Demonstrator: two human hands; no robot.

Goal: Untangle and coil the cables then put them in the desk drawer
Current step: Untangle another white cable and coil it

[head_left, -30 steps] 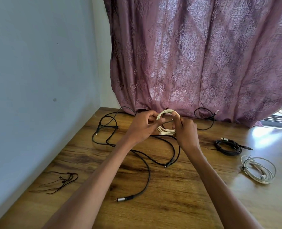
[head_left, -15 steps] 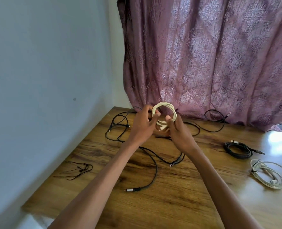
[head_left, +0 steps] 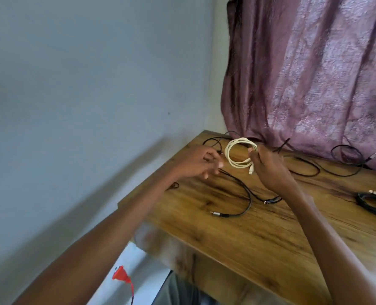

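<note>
right hand pinches the white cable coil in the air over the desk's back left corner; left hand loose, empty. Risk: one-point pinch, coil could spring open before the drawer

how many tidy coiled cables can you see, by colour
white coil, in the right hand: 1
black coil, on the desk: 1
total: 2
The loose black cables overlap too much to count.
</note>
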